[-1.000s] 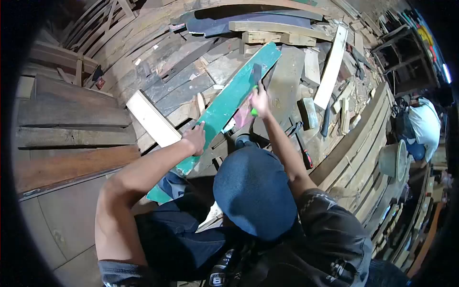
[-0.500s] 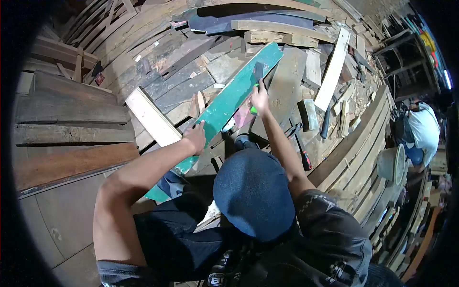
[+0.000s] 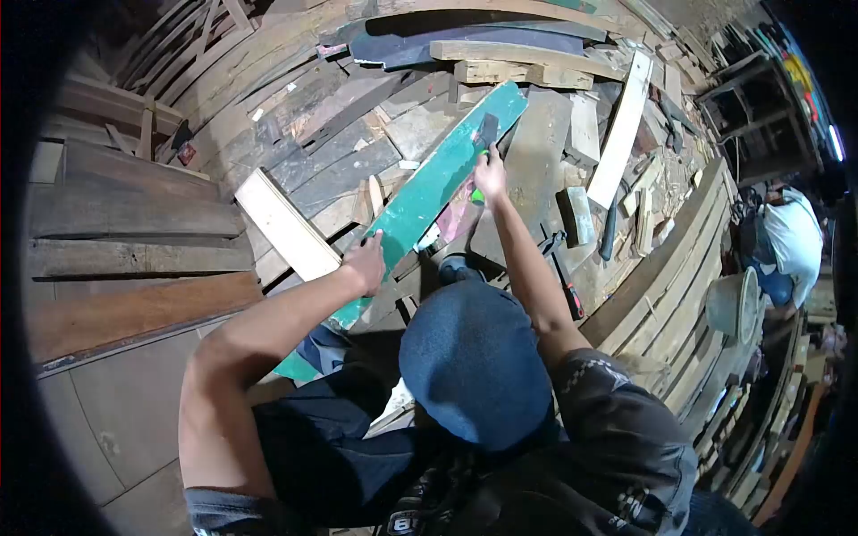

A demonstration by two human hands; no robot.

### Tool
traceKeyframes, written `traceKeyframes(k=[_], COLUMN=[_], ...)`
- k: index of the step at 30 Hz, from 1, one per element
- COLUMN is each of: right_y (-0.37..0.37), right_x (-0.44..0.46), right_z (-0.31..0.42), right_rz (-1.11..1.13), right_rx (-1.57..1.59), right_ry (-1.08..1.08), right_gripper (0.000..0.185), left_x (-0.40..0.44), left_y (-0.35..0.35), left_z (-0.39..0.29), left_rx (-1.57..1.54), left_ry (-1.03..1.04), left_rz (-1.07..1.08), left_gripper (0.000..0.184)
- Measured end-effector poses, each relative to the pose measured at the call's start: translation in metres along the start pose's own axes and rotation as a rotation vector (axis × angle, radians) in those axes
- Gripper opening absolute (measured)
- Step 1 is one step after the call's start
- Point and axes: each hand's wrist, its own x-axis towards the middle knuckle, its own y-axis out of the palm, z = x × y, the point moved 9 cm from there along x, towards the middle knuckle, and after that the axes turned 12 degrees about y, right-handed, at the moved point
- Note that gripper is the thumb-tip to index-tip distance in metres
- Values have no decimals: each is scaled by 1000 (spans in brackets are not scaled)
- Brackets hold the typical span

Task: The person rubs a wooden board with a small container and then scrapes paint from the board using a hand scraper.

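A long board painted green (image 3: 429, 192) slants across the middle of the view, from near my knees up toward the far right. My left hand (image 3: 365, 265) is closed around its near part, thumb on the painted face. In my right hand (image 3: 489, 177) is a scraper with a green handle and a flat grey blade (image 3: 487, 128). The blade lies over the board's far end; whether it touches the paint I cannot make out. Some pale scuffs mark the green surface.
A pale plank (image 3: 284, 223) lies left of the board and a white-faced plank (image 3: 623, 125) to the right. Pliers (image 3: 550, 243) and a red-and-black handle (image 3: 573, 302) rest near my right forearm. A person in a white shirt (image 3: 791, 237) is at far right beside a bucket (image 3: 731, 305).
My right hand and the scraper have shifted slightly up and to the right along the green board. My left hand keeps its hold in nearly the same place.
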Motion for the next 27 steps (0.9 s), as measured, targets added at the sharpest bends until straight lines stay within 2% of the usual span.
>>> traceKeyframes(k=[1,2,3,5,8,11,13,15,17,18,19,21,22,24,25,26,27], right_y=[-6,0,6,4,5,5,10,5,4,11,2,3,0,5,3,3,6], right_x=[-21,-15,-31,-75,-72,-14,16,-1,-36,-39,-77,-78,-79,-33,-33,-49,-49], right_z=[12,-6,-25,-29,-27,-8,-6,4,-2,-29,-19,-39,-31,-32,-15,1,-8], right_rz=[33,-96,7,-29,-37,-166,8,-73,-38,-91,-4,-31,-11,-80,11,41,20], right_rx=[-29,43,-62,-160,-156,-92,39,1,-17,-53,-145,-108,-138,-126,-77,60,45], right_ry=[57,-211,-9,-98,-40,-294,5,-54,-94,-153,38,-80,16,-86,42,85,66], right_gripper=[54,55,55,55,55,55,53,53,54,55,55,58,57,55,54,55,55], left_x=[0,0,0,-1,9,1,6,2,3,7,6,2,4,7,8,10,6], left_y=[-1,-1,-2,-6,3,-1,4,4,5,8,6,-2,0,5,6,10,11], left_z=[2,-1,-4,-5,-6,-4,-1,-3,-4,-4,-5,-9,-7,-7,-5,-1,-3], left_rx=[2,-2,-2,5,63,16,59,54,91,91,78,55,46,42,41,-10,35], left_ry=[1,8,14,20,22,4,-20,5,19,19,25,34,22,10,-1,-24,-6], left_rz=[-15,-28,-7,35,54,85,26,20,20,5,34,92,55,44,36,-14,2], left_gripper=[59,59,66,83,80,79,81,85,86,86,86,85,85,84,83,81,81])
